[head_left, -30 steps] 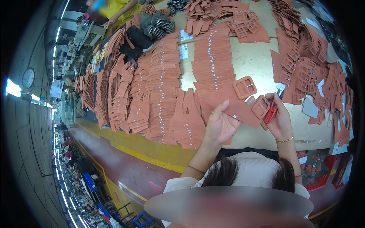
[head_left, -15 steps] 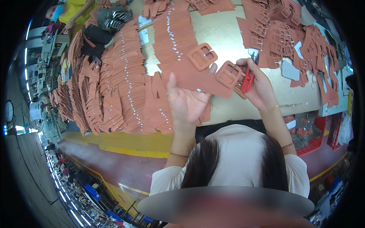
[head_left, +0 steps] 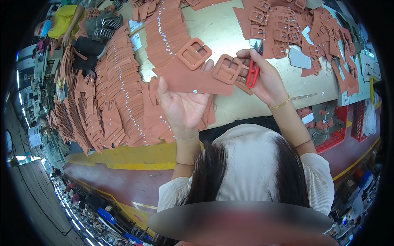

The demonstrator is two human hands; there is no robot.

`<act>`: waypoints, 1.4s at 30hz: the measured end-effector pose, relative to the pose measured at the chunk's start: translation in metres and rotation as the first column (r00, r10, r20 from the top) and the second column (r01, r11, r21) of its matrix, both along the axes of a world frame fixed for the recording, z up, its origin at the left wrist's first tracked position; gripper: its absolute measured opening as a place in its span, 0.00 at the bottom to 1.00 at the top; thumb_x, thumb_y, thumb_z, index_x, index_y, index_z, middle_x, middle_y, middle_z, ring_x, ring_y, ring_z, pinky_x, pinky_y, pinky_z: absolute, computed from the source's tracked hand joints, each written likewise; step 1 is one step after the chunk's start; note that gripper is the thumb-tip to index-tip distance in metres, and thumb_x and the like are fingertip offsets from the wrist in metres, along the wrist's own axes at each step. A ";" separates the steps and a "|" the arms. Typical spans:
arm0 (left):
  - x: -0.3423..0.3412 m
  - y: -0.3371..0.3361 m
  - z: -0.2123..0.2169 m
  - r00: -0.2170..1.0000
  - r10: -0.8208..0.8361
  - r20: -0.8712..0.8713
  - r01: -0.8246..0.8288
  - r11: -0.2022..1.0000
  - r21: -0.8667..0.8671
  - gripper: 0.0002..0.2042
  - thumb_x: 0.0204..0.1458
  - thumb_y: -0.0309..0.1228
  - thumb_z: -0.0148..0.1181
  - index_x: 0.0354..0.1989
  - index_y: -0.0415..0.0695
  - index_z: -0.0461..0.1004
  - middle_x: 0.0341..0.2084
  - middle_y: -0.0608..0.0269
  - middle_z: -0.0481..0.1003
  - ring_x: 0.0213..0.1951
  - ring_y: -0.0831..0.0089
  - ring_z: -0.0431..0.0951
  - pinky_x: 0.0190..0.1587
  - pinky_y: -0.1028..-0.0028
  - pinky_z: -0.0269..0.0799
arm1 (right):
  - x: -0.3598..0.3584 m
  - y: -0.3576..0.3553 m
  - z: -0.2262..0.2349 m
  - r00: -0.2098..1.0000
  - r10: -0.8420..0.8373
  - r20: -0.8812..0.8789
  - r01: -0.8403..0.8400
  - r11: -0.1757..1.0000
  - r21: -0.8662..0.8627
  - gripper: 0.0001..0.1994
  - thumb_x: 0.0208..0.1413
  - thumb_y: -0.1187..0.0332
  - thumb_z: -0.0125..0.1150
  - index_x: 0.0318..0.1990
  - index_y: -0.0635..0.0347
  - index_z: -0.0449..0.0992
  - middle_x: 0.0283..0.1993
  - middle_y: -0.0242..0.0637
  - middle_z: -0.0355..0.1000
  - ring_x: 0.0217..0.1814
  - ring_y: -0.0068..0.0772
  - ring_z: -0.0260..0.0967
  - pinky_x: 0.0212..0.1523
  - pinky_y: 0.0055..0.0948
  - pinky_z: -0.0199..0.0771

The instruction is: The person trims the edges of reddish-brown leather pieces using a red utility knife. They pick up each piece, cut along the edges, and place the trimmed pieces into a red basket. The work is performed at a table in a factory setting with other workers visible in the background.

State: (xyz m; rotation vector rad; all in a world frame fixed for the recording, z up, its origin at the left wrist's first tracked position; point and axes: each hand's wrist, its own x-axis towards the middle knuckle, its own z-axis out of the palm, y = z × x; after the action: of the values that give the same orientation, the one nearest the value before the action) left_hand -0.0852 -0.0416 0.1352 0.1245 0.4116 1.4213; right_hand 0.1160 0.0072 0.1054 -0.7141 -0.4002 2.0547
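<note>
An orange-brown strap piece [head_left: 186,78] with a small white sticker lies across my upturned left hand [head_left: 184,104], whose thumb and fingers hold it. Two square covered buckles with metal prongs show at this piece: a left buckle [head_left: 194,54] and a right buckle [head_left: 227,69]. My right hand [head_left: 264,80] grips red-handled thread snips [head_left: 253,69], blades pointing away from me. Its fingertips also reach behind the right buckle, where part of them is hidden.
Overlapping rows of orange-brown pieces [head_left: 119,88] cover the table's left side. Buckled straps [head_left: 283,26] are heaped at the far right, near a pale flat template [head_left: 300,58]. A red crate [head_left: 337,129] stands right of me. Another person [head_left: 65,22] in yellow is at far left.
The whole scene has shifted left in the picture, the hands also slightly upward. Both hands keep nearly the same hold on the strap piece and the snips.
</note>
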 end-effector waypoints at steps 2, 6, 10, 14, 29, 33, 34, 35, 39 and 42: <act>0.001 0.000 0.001 1.000 -0.004 0.008 0.004 1.000 0.005 0.37 0.57 0.54 0.47 0.69 0.43 0.47 0.67 0.48 0.50 0.67 0.44 0.50 0.66 0.44 0.47 | 0.000 0.000 -0.001 1.000 -0.001 -0.010 0.001 1.000 0.001 0.18 0.68 0.58 0.41 0.48 0.65 0.70 0.45 0.37 0.70 0.46 0.33 0.72 0.49 0.36 0.72; 0.002 -0.001 0.001 0.998 0.001 -0.061 0.000 1.000 0.018 0.37 0.57 0.51 0.49 0.69 0.43 0.46 0.67 0.48 0.50 0.67 0.44 0.49 0.66 0.44 0.47 | 0.000 0.000 0.001 1.000 0.006 -0.014 -0.005 1.000 0.017 0.18 0.67 0.59 0.41 0.49 0.65 0.70 0.46 0.39 0.70 0.46 0.34 0.73 0.49 0.36 0.73; 0.004 -0.001 0.000 0.998 -0.004 -0.068 0.007 0.999 0.042 0.35 0.58 0.43 0.50 0.69 0.41 0.44 0.68 0.45 0.48 0.69 0.46 0.46 0.68 0.48 0.45 | 0.000 -0.001 0.004 0.998 0.052 0.026 -0.053 0.997 0.061 0.17 0.68 0.59 0.39 0.48 0.64 0.69 0.47 0.38 0.71 0.50 0.30 0.71 0.52 0.36 0.71; 0.010 -0.002 -0.004 0.999 -0.016 -0.050 0.019 0.999 0.045 0.34 0.58 0.36 0.49 0.69 0.38 0.42 0.67 0.41 0.46 0.69 0.49 0.46 0.69 0.52 0.45 | 0.000 -0.003 0.004 0.997 0.033 0.065 -0.037 0.997 0.064 0.17 0.68 0.60 0.41 0.49 0.64 0.69 0.48 0.39 0.71 0.49 0.31 0.71 0.51 0.36 0.72; 0.024 -0.007 -0.021 0.950 -0.030 -0.312 0.009 0.998 -0.067 0.28 0.53 0.16 0.51 0.63 0.32 0.51 0.58 0.43 0.62 0.61 0.56 0.65 0.62 0.58 0.65 | 0.003 -0.001 0.001 0.991 0.028 0.127 -0.036 0.997 0.065 0.15 0.66 0.63 0.44 0.49 0.66 0.68 0.44 0.42 0.72 0.42 0.34 0.74 0.45 0.33 0.73; 0.031 -0.007 -0.016 0.922 0.013 -0.387 -0.030 0.999 -0.038 0.26 0.52 0.14 0.53 0.60 0.33 0.54 0.54 0.46 0.66 0.57 0.59 0.69 0.58 0.60 0.69 | 0.006 -0.002 0.001 0.978 -0.009 0.209 -0.018 0.992 0.127 0.13 0.65 0.66 0.47 0.49 0.67 0.68 0.34 0.36 0.72 0.33 0.26 0.71 0.35 0.26 0.71; 0.033 -0.007 -0.016 0.917 0.024 -0.398 -0.047 0.998 -0.048 0.25 0.51 0.15 0.54 0.58 0.33 0.57 0.52 0.47 0.68 0.54 0.60 0.72 0.56 0.62 0.71 | 0.008 -0.001 0.002 0.961 -0.013 0.276 -0.015 0.995 0.100 0.13 0.64 0.68 0.48 0.50 0.67 0.68 0.31 0.35 0.71 0.30 0.24 0.70 0.33 0.24 0.69; 0.034 -0.006 -0.015 0.915 0.044 -0.402 -0.062 0.998 -0.030 0.24 0.50 0.15 0.56 0.57 0.34 0.60 0.50 0.49 0.70 0.51 0.62 0.74 0.53 0.64 0.73 | 0.010 0.001 0.003 0.949 0.014 0.316 -0.083 0.975 0.207 0.12 0.63 0.70 0.48 0.50 0.66 0.68 0.29 0.33 0.70 0.29 0.22 0.69 0.31 0.22 0.68; 0.034 -0.006 -0.017 0.906 -0.026 -0.422 0.000 0.998 -0.060 0.24 0.52 0.16 0.54 0.58 0.33 0.58 0.50 0.49 0.70 0.51 0.62 0.74 0.53 0.64 0.74 | 0.016 -0.007 0.009 0.809 -0.078 0.583 -0.239 0.862 0.447 0.15 0.53 0.81 0.52 0.50 0.61 0.72 0.29 0.29 0.70 0.32 0.20 0.68 0.35 0.19 0.68; 0.029 -0.008 -0.023 0.896 -0.152 -0.417 0.105 0.986 -0.133 0.26 0.54 0.18 0.52 0.61 0.34 0.53 0.51 0.49 0.68 0.52 0.62 0.73 0.54 0.65 0.73 | 0.012 -0.007 0.007 0.812 -0.192 0.551 -0.286 0.692 0.663 0.13 0.51 0.79 0.59 0.45 0.63 0.75 0.33 0.29 0.72 0.37 0.20 0.69 0.41 0.19 0.69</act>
State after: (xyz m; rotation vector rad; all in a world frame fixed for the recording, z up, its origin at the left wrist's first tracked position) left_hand -0.0562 -0.0498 0.1126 0.3736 0.8254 1.2333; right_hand 0.1278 -0.0002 0.1125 -0.8083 -1.5220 1.4497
